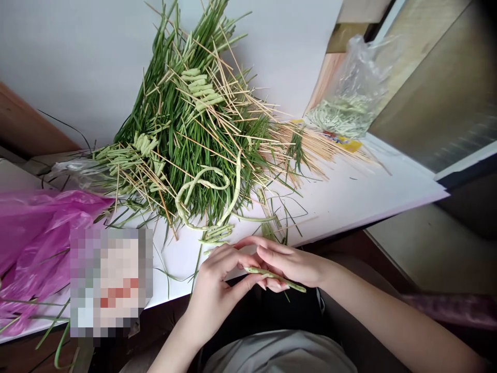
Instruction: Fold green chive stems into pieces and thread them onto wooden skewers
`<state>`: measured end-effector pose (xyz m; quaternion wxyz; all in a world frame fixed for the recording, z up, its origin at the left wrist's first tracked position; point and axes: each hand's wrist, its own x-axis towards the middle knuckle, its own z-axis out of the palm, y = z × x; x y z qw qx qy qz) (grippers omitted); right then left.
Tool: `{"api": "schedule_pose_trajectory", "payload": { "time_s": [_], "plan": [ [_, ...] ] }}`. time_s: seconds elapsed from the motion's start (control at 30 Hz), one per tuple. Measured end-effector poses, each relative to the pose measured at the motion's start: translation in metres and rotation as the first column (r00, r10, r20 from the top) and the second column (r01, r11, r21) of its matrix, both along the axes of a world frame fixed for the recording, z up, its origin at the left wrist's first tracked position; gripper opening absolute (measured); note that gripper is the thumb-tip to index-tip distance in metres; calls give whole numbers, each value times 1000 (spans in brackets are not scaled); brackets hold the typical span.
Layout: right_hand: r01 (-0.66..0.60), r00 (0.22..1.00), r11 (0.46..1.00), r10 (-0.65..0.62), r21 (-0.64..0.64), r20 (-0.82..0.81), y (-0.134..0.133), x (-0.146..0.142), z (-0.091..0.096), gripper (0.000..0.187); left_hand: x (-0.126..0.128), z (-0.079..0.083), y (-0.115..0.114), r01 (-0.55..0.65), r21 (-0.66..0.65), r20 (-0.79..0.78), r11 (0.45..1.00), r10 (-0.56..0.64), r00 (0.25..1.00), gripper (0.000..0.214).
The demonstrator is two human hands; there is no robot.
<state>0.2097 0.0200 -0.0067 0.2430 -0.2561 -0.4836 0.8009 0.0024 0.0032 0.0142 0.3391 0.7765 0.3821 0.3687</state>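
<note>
- Fingers [267,250] of both hands curled and nearly closed, pinching a pale green bean pod [274,277] at bottom center
- Left hand [215,295] and right hand [291,261] just below a white board [349,197]
- Large heap of green grass blades [171,129] and wooden sticks [233,103] left mid-frame, with pods [202,178] unremoved
- Clear plastic bag [349,98] at upper right, partly filled with pale green pieces

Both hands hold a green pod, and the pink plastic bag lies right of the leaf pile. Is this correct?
No: the head view shows the pink plastic bag left of the leaf pile, not right. The left hand and right hand do hold the green pod.
</note>
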Motion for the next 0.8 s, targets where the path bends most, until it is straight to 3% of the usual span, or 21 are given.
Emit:
{"api": "schedule_pose_trajectory", "payload": {
  "time_s": [0.27,0.57,0.7,0.8],
  "plan": [
    [-14,1000,999,13,35,21,1,13,6,52,-15,-10,1,-130,-162,97,978,147,984,12],
    [-137,983,988,127,66,131,4,11,9,54,-15,-19,3,-135,-325,183,936,202,962,12],
    [-166,968,975,132,149,212,5,12,10,36,-20,-18,1,-79,-260,133,962,117,984,10],
    [-173,947,961,102,215,304,4,14,11,26,-24,-10,1,5,-111,-10,994,-6,1000,10]
  ]
}}
